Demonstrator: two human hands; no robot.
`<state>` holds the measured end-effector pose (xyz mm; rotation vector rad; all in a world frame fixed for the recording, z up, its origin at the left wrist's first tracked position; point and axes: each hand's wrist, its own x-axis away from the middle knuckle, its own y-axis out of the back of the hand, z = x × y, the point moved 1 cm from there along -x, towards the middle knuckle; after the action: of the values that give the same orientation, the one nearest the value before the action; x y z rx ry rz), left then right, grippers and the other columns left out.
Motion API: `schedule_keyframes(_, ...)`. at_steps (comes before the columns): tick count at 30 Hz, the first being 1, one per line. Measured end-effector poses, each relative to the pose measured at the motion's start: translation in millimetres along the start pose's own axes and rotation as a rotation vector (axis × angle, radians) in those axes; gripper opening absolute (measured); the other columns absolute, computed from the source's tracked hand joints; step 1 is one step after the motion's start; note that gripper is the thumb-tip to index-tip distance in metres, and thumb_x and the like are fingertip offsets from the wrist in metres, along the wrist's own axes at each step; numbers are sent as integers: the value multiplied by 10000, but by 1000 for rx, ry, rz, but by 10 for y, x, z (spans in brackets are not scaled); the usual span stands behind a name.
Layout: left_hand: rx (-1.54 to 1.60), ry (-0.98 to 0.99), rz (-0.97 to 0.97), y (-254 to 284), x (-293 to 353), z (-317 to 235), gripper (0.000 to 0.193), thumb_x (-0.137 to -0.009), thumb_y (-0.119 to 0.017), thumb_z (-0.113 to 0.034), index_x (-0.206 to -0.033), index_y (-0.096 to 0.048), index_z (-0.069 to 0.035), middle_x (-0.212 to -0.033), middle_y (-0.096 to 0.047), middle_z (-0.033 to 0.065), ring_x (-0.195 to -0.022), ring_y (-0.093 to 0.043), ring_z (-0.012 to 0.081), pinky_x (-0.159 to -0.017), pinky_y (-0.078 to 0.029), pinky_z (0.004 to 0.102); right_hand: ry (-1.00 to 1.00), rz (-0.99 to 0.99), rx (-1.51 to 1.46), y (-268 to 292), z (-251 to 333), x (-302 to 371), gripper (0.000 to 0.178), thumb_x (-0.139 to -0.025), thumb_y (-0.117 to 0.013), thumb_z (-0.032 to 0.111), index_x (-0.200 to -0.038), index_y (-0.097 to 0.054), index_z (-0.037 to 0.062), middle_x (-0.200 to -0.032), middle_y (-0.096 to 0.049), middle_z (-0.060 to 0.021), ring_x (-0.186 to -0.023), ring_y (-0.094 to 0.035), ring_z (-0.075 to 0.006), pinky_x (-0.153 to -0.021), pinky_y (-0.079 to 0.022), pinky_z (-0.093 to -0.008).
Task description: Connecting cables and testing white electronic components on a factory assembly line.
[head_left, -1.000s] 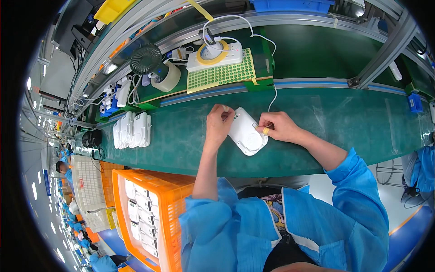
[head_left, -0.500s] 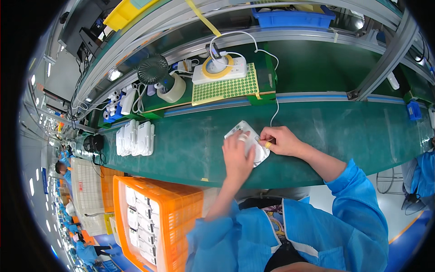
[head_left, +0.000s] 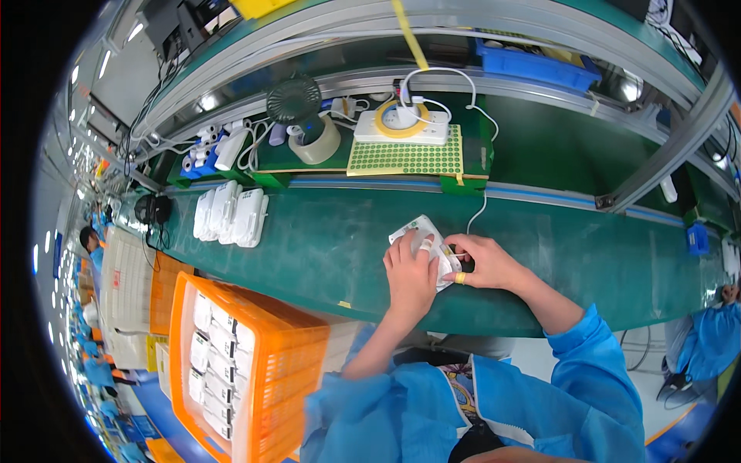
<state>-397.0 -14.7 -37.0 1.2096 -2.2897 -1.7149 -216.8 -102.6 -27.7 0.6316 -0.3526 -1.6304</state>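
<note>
A flat white plastic device [head_left: 421, 224] with rounded corners lies at an angle on the green bench top. Over its left part rests my left hand [head_left: 411, 279], its fingers curled on the casing and holding it against the bench. My right hand [head_left: 494, 267] is at the device's right edge, thumb and index finger pinched on the end of a thin white cable [head_left: 483, 210]. That cable comes down from the shelf. The plug itself is mostly hidden by my fingers, so I cannot tell whether it sits in the device. Yellow tape is wrapped around a right finger.
Several similar white devices [head_left: 230, 214] stand at the bench's left. An orange crate [head_left: 289, 370] of white units is at lower left. On the shelf are a power strip [head_left: 440, 133], tape roll [head_left: 380, 122], green-dotted sheet [head_left: 405, 160] and small fan [head_left: 294, 99]. A person [head_left: 698, 324] sits at far right.
My right fingers have closed in on the device's right edge with the cable end. My left hand stays on the device, its fingers slightly shifted. The whole view has swung a little.
</note>
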Motion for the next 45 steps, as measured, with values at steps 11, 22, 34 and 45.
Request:
schedule_keyframes(11,65,4,-4,-25,140,-27,453,-904,-633,-167,-1351,-621,-93,-1543,-356,276,-1409,-350,455,-1103,-328,582,125,57,256,-58,10,34,888,-699,-904,348,-1411,-503,0,-1065,-664,-206,-949,-673,-377,-831,-568,-434)
schedule_keyframes(22,-85,-16,-41,-81,27,-69,528,-875,-631,-236,-1396,-607,-158,-1502,-406,264,-1376,-352,510,-1042,-346,599,98,-10,412,-169,2,98,708,-758,-841,305,-1364,-596,36,-788,-669,-149,-699,-676,-301,-639,-558,-408)
schedule_keyframes(34,6,45,-25,-89,-138,-52,580,-800,-768,-521,-1182,-674,-95,-1424,-418,254,-1395,-307,547,-1009,-345,693,-80,-296,-106,53,-305,22,185,-908,-731,101,-1073,-731,16,-668,-601,-7,-596,-475,-48,-536,-391,-254)
schedule_keyframes(45,-31,181,-67,125,56,381,837,-670,-799,-336,-1407,-527,-46,-1461,-428,252,-1268,-455,447,-1038,-378,552,-133,-372,-47,14,-375,-39,173,-948,-731,149,-1064,-725,22,-659,-584,-13,-603,-500,-65,-560,-407,-246)
